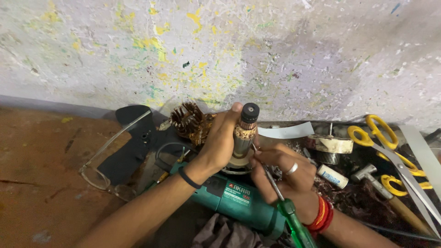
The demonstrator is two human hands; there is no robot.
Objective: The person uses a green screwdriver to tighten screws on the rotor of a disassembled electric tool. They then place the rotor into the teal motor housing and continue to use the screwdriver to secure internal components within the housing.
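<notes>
Left hand (220, 142): fingers closed round the armature (244, 135), upright above the grinder (239, 202).
Right hand (285, 172): fingers gripping the screwdriver (287, 209), tip at the armature's base, just right.

A single head-worn camera looks steeply down and forward, close over the green power tool (239, 202); a paint-spattered wall (220, 50) rises just behind it; brown floor (41, 174) spreads to its left.

Left hand (219, 142) grips armature (244, 133); right hand (285, 172) holds screwdriver (287, 206).
</notes>
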